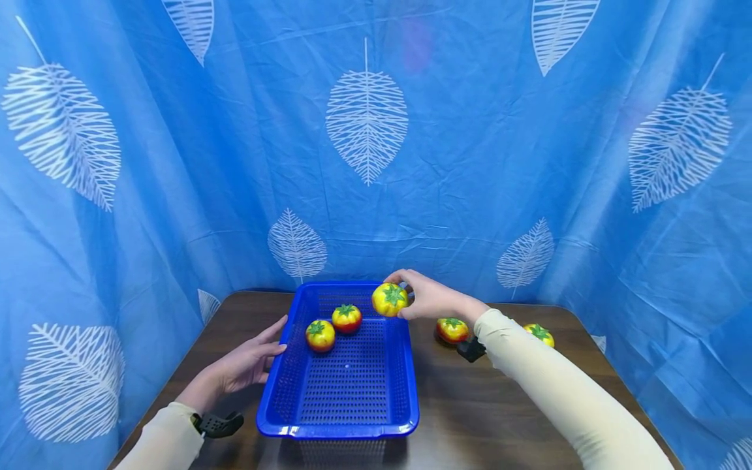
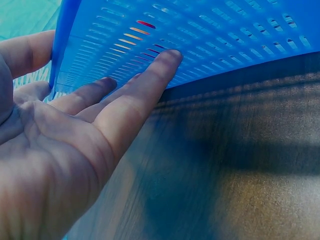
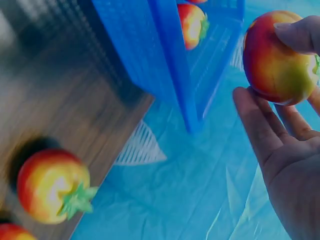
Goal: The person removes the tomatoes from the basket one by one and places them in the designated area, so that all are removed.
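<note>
A blue plastic basket (image 1: 346, 391) with slotted walls stands on the table. My left hand (image 1: 243, 365) holds its left side: the thumb lies at the rim and the fingers (image 2: 135, 100) rest against the outer wall. Two red-and-yellow tomatoes with green leafy tops, a front one (image 1: 320, 336) and a back one (image 1: 347, 319), lie inside, toward the left. My right hand (image 1: 431, 297) grips another tomato (image 1: 390, 299) between thumb and fingers, above the basket's far right corner. The right wrist view shows this held tomato (image 3: 277, 60) off the table, beside the basket wall (image 3: 170, 65).
Right of the basket, one tomato (image 1: 452, 331) sits on the brown wooden table (image 1: 470, 405), partly behind my right wrist. Farther right, another tomato (image 1: 538, 335) is partly hidden by my sleeve. A blue curtain (image 1: 440, 196) with white leaf prints surrounds the back and sides.
</note>
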Tool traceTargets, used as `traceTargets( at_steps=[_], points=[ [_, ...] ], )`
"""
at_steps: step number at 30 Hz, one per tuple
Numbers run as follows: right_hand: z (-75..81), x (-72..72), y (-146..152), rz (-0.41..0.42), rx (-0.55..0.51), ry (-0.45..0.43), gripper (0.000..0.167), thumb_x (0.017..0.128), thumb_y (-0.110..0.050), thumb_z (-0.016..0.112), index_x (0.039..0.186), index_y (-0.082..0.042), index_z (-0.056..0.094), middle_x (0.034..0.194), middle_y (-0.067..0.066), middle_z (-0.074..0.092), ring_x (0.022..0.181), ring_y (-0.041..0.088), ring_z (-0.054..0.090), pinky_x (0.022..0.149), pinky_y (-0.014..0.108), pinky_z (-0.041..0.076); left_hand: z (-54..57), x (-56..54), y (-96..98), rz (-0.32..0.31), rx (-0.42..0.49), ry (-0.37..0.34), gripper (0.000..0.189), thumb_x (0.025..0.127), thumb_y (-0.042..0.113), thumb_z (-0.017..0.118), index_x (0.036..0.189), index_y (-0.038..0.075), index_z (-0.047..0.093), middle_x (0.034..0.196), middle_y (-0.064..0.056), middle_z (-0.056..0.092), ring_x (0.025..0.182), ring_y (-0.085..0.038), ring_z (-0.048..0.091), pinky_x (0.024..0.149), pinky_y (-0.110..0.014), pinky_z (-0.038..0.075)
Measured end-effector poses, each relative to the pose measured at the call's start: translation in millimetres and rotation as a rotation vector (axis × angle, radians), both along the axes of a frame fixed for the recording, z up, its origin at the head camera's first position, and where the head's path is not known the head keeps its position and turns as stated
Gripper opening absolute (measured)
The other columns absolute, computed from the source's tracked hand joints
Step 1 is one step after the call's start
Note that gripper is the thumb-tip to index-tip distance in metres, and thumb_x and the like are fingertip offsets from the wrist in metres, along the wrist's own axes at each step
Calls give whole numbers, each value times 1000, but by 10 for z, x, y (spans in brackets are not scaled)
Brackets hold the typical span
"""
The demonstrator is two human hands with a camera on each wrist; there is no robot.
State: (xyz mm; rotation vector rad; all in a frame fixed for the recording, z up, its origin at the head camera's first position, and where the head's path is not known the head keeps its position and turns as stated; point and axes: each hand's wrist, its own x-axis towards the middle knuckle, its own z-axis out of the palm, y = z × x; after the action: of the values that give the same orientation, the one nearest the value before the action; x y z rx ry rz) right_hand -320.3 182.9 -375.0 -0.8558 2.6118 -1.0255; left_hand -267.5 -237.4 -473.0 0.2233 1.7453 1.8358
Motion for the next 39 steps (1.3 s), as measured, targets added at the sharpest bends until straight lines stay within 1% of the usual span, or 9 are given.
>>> traceTargets(
  at_steps=[6,11,15,19,24,28,32,35,39],
  points=[
    [66,95,315,-76,-74,-63,67,85,-9,76,145,-21,48,139,6,51,109,27,60,89,39,54,-3,-3,-9,-1,-3,7,81,108,27,52,165,34,-6,164,-29,20,128,-43,57,95,-61,52],
    [-12,181,573,-98,-104,-49,68,88,-8,75,148,-17,45,140,11,49,112,29,58,91,40,55,-5,-14,-13,-8,0,8,81,108,28,52,165,35,-6,164,-29,19,128,-45,56,95,-62,52],
    [-153,296,765,-125,-114,-38,68,89,-12,74,151,-16,44,142,12,48,114,30,56,93,38,53,-1,-19,-9,-13,5,10,82,108,27,52,165,34,-7,164,-29,19,129,-46,55,95,-62,52],
    [-352,423,928,-148,-142,-39,68,91,-15,73,152,-16,44,143,12,48,114,30,55,94,39,52,3,-20,-5,-17,6,13,82,108,27,51,164,34,-7,164,-29,18,129,-46,55,95,-63,51],
    [-596,574,1081,-187,-146,-33,67,93,-18,73,153,-17,43,147,11,47,116,29,54,95,40,51,8,-9,1,-11,2,15,81,108,26,51,164,34,-7,164,-29,18,129,-45,55,95,-63,52],
    [-761,670,1152,-240,-152,-98,70,92,-21,75,154,-17,42,141,11,50,113,29,54,93,36,52,7,0,-1,-9,1,15,80,109,26,50,164,35,-7,164,-29,19,129,-45,56,95,-62,52],
    [-893,747,1190,-282,-157,-163,70,92,-26,76,152,-12,43,136,13,52,114,29,55,94,34,53,1,0,-5,-11,5,12,80,109,27,50,164,35,-7,164,-30,19,128,-44,56,95,-62,52],
    [-982,791,1207,-294,-151,-183,70,92,-29,77,149,-6,44,134,14,55,115,28,56,97,38,52,-7,-1,-5,-12,4,10,81,108,27,51,164,34,-7,164,-30,19,129,-44,56,95,-62,51],
    [-1088,838,1217,-315,-130,-174,70,91,-33,79,146,-3,49,133,12,58,117,28,56,100,45,51,-17,-7,-2,-11,3,6,81,108,27,51,164,35,-7,164,-29,19,129,-45,55,95,-62,51]
  ],
)
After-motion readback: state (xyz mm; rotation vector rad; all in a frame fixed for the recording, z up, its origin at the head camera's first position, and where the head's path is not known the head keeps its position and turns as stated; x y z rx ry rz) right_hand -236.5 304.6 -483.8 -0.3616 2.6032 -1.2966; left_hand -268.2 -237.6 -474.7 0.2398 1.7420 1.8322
